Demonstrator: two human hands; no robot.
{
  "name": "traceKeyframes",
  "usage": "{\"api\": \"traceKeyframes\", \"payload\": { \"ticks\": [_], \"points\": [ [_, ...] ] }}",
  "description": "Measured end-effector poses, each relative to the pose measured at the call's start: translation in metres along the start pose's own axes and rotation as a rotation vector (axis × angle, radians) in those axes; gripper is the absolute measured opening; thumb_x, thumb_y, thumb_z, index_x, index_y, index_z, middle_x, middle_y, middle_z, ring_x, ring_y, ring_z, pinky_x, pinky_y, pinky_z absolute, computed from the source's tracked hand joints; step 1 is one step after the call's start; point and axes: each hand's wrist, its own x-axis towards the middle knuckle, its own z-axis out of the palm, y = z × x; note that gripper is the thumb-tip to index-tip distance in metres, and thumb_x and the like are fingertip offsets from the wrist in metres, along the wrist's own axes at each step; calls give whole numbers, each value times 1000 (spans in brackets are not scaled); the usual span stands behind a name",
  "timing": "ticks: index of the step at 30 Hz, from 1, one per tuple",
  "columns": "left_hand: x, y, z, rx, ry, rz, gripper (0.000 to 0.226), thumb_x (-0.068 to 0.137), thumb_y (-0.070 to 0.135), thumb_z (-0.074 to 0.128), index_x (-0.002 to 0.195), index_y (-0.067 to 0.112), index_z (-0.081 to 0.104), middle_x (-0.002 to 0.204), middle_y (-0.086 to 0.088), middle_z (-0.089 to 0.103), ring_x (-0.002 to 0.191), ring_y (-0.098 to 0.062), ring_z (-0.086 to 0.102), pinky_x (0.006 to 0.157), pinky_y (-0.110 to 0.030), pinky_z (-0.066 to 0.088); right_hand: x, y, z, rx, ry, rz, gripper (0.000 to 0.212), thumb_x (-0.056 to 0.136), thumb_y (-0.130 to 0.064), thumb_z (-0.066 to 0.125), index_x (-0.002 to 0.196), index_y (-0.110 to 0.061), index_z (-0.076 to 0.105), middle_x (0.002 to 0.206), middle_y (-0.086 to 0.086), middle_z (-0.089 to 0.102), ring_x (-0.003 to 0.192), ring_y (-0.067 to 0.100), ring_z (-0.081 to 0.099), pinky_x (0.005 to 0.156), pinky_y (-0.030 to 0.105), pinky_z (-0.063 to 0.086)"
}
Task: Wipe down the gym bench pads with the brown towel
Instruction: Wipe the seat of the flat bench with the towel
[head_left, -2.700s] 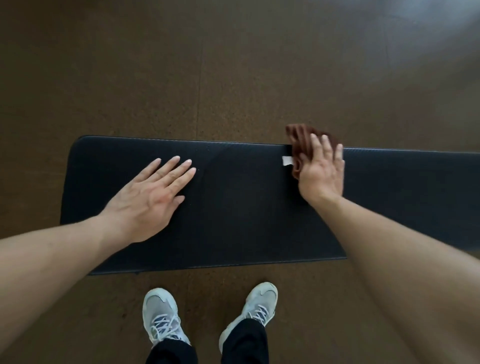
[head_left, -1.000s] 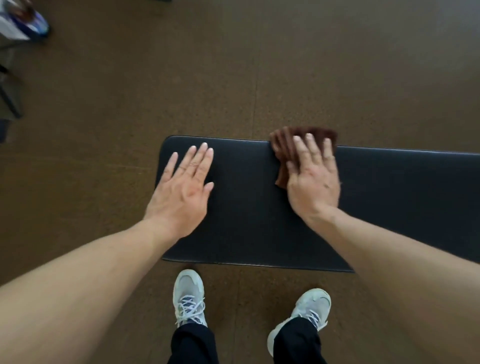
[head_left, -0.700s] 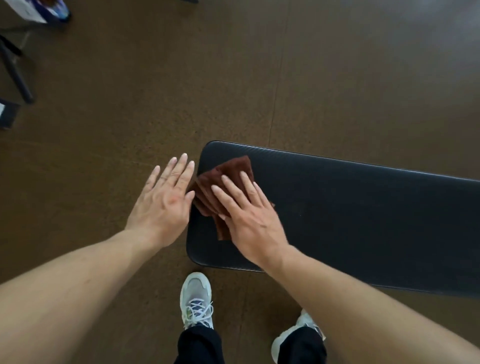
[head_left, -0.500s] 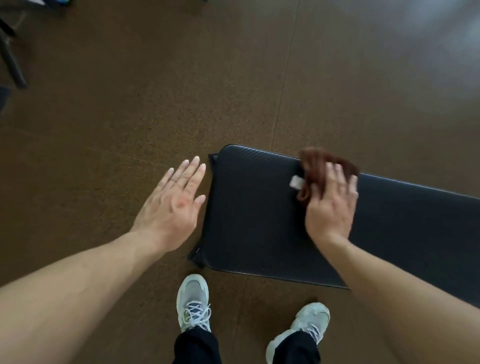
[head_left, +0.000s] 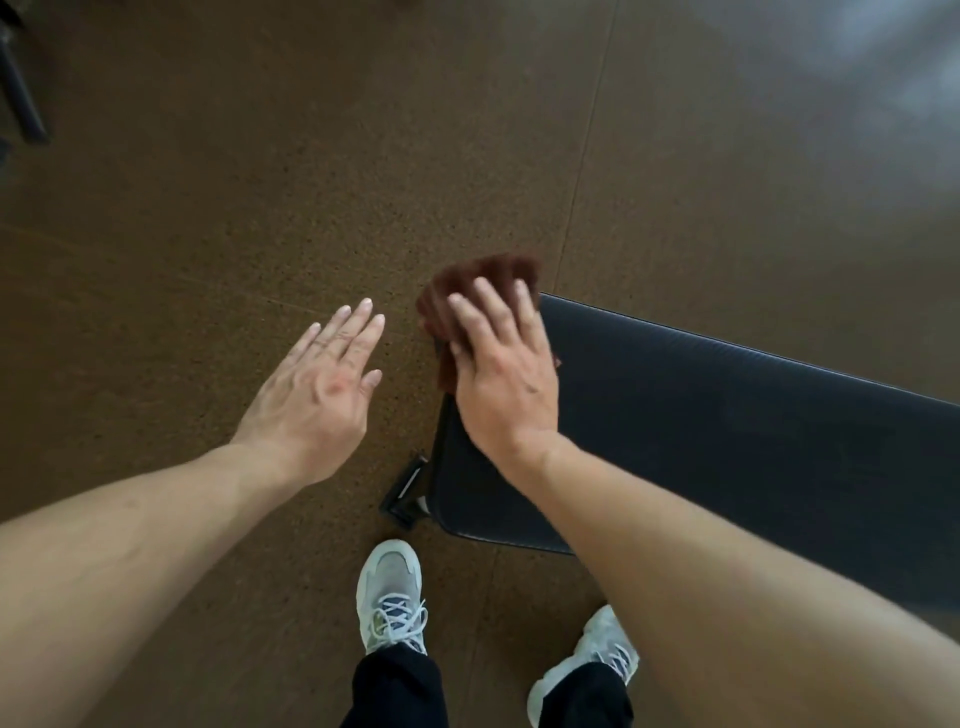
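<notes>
The black gym bench pad (head_left: 727, 426) stretches from the centre toward the right edge. My right hand (head_left: 506, 374) lies flat on the folded brown towel (head_left: 467, 291), pressing it over the pad's far left corner; the towel overhangs the pad's end. My left hand (head_left: 322, 389) hovers open with fingers spread, left of the pad and over the floor, holding nothing.
Brown speckled floor (head_left: 260, 182) surrounds the bench. A black metal frame foot (head_left: 402, 491) sticks out under the pad's left end. My two grey sneakers (head_left: 392, 597) stand just in front of the bench. A dark equipment leg (head_left: 21, 98) stands at the far left.
My right hand has swept the towel leftward along the pad to its far left corner. My left hand stays off the pad over the floor. The view shifted left.
</notes>
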Motion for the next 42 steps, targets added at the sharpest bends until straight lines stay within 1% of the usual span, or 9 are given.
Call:
{"api": "traceKeyframes", "payload": {
  "ticks": [4, 15, 18, 21, 25, 32, 34, 38, 42],
  "points": [
    [3, 2, -9, 74, -3, 113, 57, 105, 35, 16, 160, 21, 10, 168, 6, 1, 154, -6, -5, 127, -35, 5, -63, -3, 4, -49, -119, -254, 46, 100, -27, 57, 146, -24, 57, 161, 1, 46, 159, 31, 20, 129, 51, 17],
    [5, 95, 30, 195, -110, 414, 58, 105, 37, 18, 160, 17, 19, 169, 0, 10, 156, -11, 1, 126, -41, 15, -149, 69, -17, -151, -274, -480, 62, 99, -30, 49, 159, -29, 35, 170, 1, 28, 161, 29, 4, 131, 47, 7],
    [8, 136, 46, 127, -89, 358, 61, 104, 43, 18, 160, 17, 17, 169, 2, 9, 155, -10, -1, 127, -39, 10, -156, 122, -40, -64, -171, -286, 57, 98, -27, 48, 154, -26, 46, 165, 0, 40, 160, 29, 17, 130, 50, 16],
    [10, 164, 59, 132, -89, 317, 60, 106, 42, 23, 160, 18, 14, 169, 2, 6, 155, -11, -3, 127, -37, 6, -161, 187, -67, -8, 26, 157, 52, 99, -26, 43, 151, -24, 50, 162, -1, 44, 158, 31, 22, 125, 54, 26],
    [3, 182, 76, 225, -185, 273, 62, 105, 47, 21, 160, 22, 4, 168, 3, -7, 154, -13, -16, 127, -38, -1, -197, 261, -106, 41, 166, 674, 51, 106, -21, 42, 158, -25, 40, 169, -3, 30, 160, 25, 10, 130, 48, 15],
    [-18, 175, 95, 280, -129, 326, 62, 106, 45, 24, 160, 16, 13, 168, -3, 0, 155, -19, -8, 127, -43, 6, -239, 223, -79, 43, 320, 915, 50, 109, -28, 45, 158, -22, 39, 168, 2, 33, 160, 30, 11, 128, 47, 17],
    [-24, 163, 93, 277, -152, 379, 61, 104, 43, 22, 159, 16, 18, 168, -2, 5, 156, -18, -5, 127, -43, 10, -236, 180, -54, 49, 335, 829, 49, 108, -29, 46, 156, -20, 43, 166, 4, 36, 159, 33, 15, 127, 51, 22],
    [-34, 131, 74, 242, -97, 441, 58, 101, 26, 32, 157, 12, 27, 167, -3, 20, 156, -17, 6, 126, -43, 14, -217, 83, -5, 32, 197, 388, 54, 96, -22, 59, 149, -24, 51, 162, 2, 44, 156, 35, 25, 124, 53, 26],
    [-38, 95, 40, 122, 28, 160, 59, 102, 21, 29, 160, 13, 20, 168, 0, 12, 155, -9, 0, 127, -36, 3, -181, 12, 7, -13, -148, -63, 66, 96, -23, 49, 160, -29, 31, 171, 0, 25, 161, 33, 4, 130, 52, 9]
  ]
}}
